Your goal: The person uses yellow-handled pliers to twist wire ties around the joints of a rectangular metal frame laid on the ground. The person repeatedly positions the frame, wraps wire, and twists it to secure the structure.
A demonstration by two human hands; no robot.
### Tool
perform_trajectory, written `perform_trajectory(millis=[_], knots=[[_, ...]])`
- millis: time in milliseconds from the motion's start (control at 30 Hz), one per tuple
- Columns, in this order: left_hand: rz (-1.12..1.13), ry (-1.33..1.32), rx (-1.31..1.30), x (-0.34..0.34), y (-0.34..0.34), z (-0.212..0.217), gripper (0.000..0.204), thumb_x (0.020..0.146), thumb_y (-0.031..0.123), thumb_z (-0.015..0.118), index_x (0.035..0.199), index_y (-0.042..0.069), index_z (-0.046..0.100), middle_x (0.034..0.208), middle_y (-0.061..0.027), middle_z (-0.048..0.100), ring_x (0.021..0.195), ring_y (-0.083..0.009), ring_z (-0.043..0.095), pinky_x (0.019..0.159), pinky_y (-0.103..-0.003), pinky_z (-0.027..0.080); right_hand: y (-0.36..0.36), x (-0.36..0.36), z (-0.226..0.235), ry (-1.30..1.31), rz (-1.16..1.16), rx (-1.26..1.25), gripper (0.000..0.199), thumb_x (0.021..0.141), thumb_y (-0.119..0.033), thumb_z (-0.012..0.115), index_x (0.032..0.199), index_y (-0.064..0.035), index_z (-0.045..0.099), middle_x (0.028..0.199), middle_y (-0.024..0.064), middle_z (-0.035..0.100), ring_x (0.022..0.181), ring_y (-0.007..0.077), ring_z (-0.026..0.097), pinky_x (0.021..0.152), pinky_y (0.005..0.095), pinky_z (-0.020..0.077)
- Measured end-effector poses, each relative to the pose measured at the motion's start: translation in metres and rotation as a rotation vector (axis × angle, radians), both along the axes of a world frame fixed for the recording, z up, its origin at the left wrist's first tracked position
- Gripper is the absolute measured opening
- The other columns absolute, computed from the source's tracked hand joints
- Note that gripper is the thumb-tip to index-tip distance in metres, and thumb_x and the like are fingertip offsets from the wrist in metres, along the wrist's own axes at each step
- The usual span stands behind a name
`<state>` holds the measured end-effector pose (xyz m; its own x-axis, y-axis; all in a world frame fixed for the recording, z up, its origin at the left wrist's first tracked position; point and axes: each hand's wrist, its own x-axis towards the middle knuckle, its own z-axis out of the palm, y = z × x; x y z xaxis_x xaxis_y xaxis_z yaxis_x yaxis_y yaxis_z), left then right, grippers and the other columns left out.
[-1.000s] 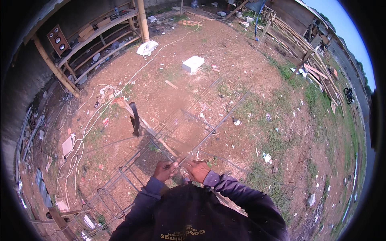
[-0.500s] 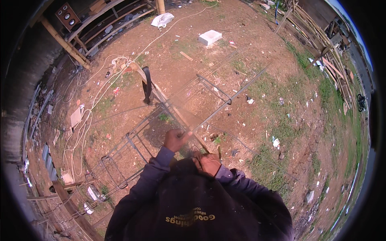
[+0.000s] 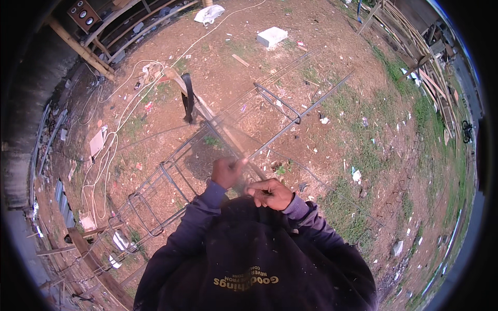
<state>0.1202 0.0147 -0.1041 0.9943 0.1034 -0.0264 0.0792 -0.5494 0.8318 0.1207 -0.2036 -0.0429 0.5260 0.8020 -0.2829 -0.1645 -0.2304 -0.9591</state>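
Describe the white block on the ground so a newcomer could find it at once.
Start from the long rebar cage lying across the dirt and follow its bars to the far end. Just beyond sits the white block, a pale rectangular slab, boxier than the crumpled white sack nearby.

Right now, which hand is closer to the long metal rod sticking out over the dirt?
Left. The left hand is closed around the near end of the long metal rod. The right hand sits just below and to the right of that end, apparently off the rod.

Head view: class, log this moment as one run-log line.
left hand: gripping steel rod | right hand: close beside, fingers curled | rebar cage: on dirt ground
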Motion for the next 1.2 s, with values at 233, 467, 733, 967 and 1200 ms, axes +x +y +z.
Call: perform_trajectory(millis=[233,467,733,967,1200], knots=[[-0.020,-0.010,-0.006,0.001,0.002,-0.001,0.044,0.091,0.033,0.068,0.064,-0.001,0.063,0.051,-0.0062,0.055,0.049,-0.0099,0.051,0.048,-0.031,0.040,-0.089,0.007,-0.045,-0.270,-0.067,-0.037,0.048,0.086,-0.026,0.070,0.132,-0.0127,0.061,0.145,0.0125,0.047,0.130,0.0310,0.048,0.107,0.0433,0.0397],[0.022,0.043,-0.243,0.001,-0.001,0.003,0.048,0.088,0.034,0.070,0.061,-0.003,0.055,0.051,-0.0106,0.038,0.050,-0.0139,0.037,0.050,-0.037,0.035,-0.084,-0.042,-0.073,-0.609,-0.212,-0.131,0.039,0.079,-0.021,0.079,0.113,-0.0101,0.065,0.130,0.0136,0.062,0.129,0.0314,0.052,0.111,0.0465,0.0364],[-0.025,0.080,-0.212,0.003,0.006,-0.008,0.046,0.091,0.035,0.068,0.064,-0.002,0.060,0.051,-0.0048,0.048,0.052,-0.0110,0.045,0.050,-0.034,0.038,-0.105,0.011,0.060,-0.329,-0.850,0.297,0.039,0.085,-0.026,0.077,0.105,0.0042,0.062,0.098,0.0175,0.070,0.094,0.0262,0.068,0.085,0.0403,0.0544],[-0.056,0.078,-0.215,0.003,0.006,0.000,0.042,0.094,0.031,0.065,0.067,-0.001,0.064,0.053,-0.0039,0.057,0.051,-0.0083,0.050,0.050,-0.030,0.040,-0.090,0.042,0.030,0.424,-0.634,0.016,0.034,0.091,-0.002,0.048,0.125,0.0034,0.049,0.080,0.0156,0.063,0.061,0.0298,0.067,0.066,0.0418,0.0583],[-0.067,-0.020,-0.249,0.002,0.006,0.002,0.038,0.094,0.027,0.064,0.070,-0.002,0.065,0.053,-0.0066,0.054,0.050,-0.0106,0.047,0.051,-0.033,0.039,-0.039,0.074,0.009,-0.170,0.426,-0.565,0.060,0.087,-0.006,0.049,0.145,-0.0079,0.033,0.091,0.0134,0.063,0.086,0.0253,0.065,0.074,0.0357,0.0542]])
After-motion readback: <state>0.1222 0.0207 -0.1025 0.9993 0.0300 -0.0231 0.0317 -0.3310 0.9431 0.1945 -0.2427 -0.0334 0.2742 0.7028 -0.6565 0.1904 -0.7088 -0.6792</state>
